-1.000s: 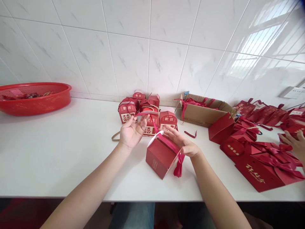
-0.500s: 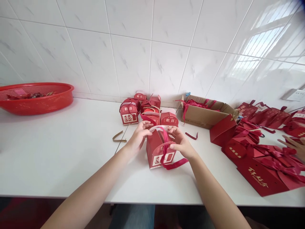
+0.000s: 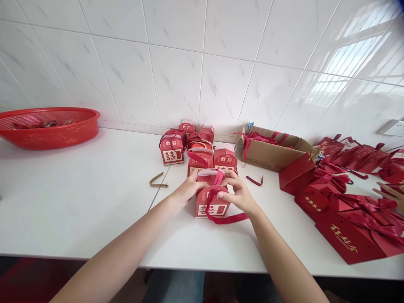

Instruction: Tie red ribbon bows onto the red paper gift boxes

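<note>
A small red gift box (image 3: 202, 201) with white character panels stands upright on the table in front of me. My left hand (image 3: 190, 188) grips its left side near the top, thumb toward the lid. Around its right upper edge my right hand (image 3: 237, 191) is curled, thumb near the front flap. A crimson ribbon (image 3: 232, 219) passes over the top, hangs down the front and trails right on the table. Some fingertips are hidden behind the flaps. Just beyond stand similar boxes (image 3: 172, 151) in a cluster, some with ribbon or cord.
A red plastic basket (image 3: 63, 136) sits far left. Back right is a cardboard box (image 3: 268, 155) of crimson ribbons. Bow-tied red boxes (image 3: 344, 235) line the right side, where another person's hand (image 3: 393, 195) reaches in. Short straps (image 3: 156, 181) lie on the white table (image 3: 94, 202).
The gift box has turned so its front panel faces me more squarely. My left hand has moved from the top flap down to the left side. My right hand stays at the right edge.
</note>
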`<move>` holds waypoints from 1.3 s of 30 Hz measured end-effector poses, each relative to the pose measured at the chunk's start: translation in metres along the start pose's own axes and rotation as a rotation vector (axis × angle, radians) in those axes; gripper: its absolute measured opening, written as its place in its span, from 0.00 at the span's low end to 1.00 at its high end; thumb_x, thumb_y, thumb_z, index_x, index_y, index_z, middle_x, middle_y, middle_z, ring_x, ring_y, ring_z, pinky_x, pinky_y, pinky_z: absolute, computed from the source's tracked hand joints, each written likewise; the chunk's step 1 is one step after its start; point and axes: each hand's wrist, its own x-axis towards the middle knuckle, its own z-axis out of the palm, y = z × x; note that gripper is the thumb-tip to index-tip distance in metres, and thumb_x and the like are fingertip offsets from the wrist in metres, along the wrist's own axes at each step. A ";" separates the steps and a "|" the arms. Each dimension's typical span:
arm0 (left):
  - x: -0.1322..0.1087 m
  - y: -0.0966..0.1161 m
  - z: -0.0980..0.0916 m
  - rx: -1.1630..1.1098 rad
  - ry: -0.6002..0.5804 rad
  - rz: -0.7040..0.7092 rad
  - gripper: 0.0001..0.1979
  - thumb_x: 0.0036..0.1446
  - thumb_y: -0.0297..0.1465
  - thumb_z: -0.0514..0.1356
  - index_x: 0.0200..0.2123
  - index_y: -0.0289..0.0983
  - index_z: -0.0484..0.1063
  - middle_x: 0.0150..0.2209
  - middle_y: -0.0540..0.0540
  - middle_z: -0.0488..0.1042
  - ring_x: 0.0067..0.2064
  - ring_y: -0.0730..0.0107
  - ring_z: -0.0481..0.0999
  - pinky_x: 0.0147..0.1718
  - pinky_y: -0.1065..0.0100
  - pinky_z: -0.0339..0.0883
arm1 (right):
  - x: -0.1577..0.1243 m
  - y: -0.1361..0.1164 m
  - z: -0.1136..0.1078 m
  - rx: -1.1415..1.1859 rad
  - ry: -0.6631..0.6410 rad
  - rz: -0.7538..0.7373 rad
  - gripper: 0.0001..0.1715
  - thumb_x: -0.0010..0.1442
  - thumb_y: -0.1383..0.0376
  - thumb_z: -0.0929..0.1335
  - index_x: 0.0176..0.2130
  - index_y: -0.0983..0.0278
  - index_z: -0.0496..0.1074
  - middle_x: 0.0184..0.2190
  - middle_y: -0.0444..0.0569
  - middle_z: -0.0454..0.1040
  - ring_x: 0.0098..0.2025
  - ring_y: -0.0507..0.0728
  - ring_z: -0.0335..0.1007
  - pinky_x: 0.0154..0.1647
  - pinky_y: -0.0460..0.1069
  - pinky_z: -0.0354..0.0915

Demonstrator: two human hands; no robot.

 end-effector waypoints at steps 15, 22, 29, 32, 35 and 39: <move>0.001 0.005 0.005 -0.082 -0.029 -0.130 0.18 0.43 0.22 0.58 0.41 0.39 0.65 0.35 0.50 0.73 0.31 0.71 0.72 0.30 0.70 0.65 | -0.002 0.007 0.007 -0.361 0.247 -0.204 0.13 0.52 0.50 0.70 0.27 0.54 0.68 0.32 0.50 0.74 0.40 0.56 0.73 0.32 0.52 0.68; 0.006 -0.006 -0.001 -0.149 -0.087 -0.137 0.23 0.45 0.25 0.57 0.48 0.43 0.65 0.36 0.50 0.74 0.31 0.70 0.71 0.29 0.70 0.63 | 0.001 -0.002 0.003 -0.219 0.102 -0.163 0.13 0.51 0.52 0.71 0.23 0.54 0.67 0.32 0.50 0.75 0.40 0.58 0.73 0.35 0.54 0.68; 0.011 -0.004 -0.004 -0.332 -0.109 -0.084 0.09 0.40 0.23 0.56 0.30 0.37 0.69 0.26 0.51 0.70 0.25 0.72 0.66 0.26 0.70 0.61 | -0.002 -0.010 0.005 -0.132 0.017 -0.089 0.16 0.53 0.57 0.71 0.24 0.60 0.62 0.40 0.50 0.74 0.43 0.58 0.72 0.43 0.54 0.68; 0.010 0.000 -0.002 -0.358 -0.104 -0.045 0.05 0.49 0.31 0.58 0.29 0.35 0.70 0.28 0.48 0.72 0.30 0.67 0.71 0.32 0.67 0.65 | -0.002 -0.012 0.005 -0.138 0.002 -0.079 0.16 0.52 0.58 0.72 0.24 0.61 0.62 0.41 0.50 0.75 0.43 0.58 0.72 0.44 0.54 0.67; 0.008 0.004 -0.001 -0.270 -0.113 -0.044 0.11 0.52 0.38 0.61 0.31 0.35 0.71 0.31 0.46 0.74 0.32 0.67 0.73 0.35 0.67 0.65 | -0.005 -0.017 0.006 -0.172 0.016 -0.069 0.14 0.52 0.58 0.72 0.26 0.61 0.64 0.39 0.50 0.76 0.43 0.59 0.72 0.44 0.55 0.67; 0.010 0.016 -0.001 -0.011 -0.018 0.029 0.13 0.48 0.39 0.66 0.27 0.35 0.72 0.30 0.49 0.74 0.32 0.69 0.72 0.34 0.68 0.63 | -0.013 -0.026 0.012 -0.231 0.083 -0.051 0.13 0.53 0.58 0.72 0.26 0.61 0.66 0.38 0.51 0.77 0.44 0.60 0.72 0.45 0.55 0.67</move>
